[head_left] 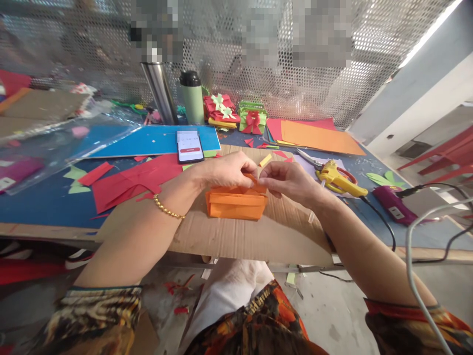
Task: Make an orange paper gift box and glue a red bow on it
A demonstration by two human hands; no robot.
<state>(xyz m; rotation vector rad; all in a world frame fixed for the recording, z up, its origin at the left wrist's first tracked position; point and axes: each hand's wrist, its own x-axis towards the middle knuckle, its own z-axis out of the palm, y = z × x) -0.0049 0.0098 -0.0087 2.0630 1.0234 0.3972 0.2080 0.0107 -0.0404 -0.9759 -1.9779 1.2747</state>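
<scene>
Left hand [228,170] pinches the top of the orange box [237,207], which rests on cardboard [254,244]. Right hand [287,178] bunches its fingertips at the box's upper right corner; whether they grip it, I cannot tell. The glue gun [340,181] lies farther right on the bench [55,209].

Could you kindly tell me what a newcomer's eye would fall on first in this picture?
Probably the bright orange paper box in the middle, on the brown cardboard, with the left hand and right hand at its top. Next might come the yellow glue gun to the right, then the large red paper to the left and the blue sheet behind it.
</scene>
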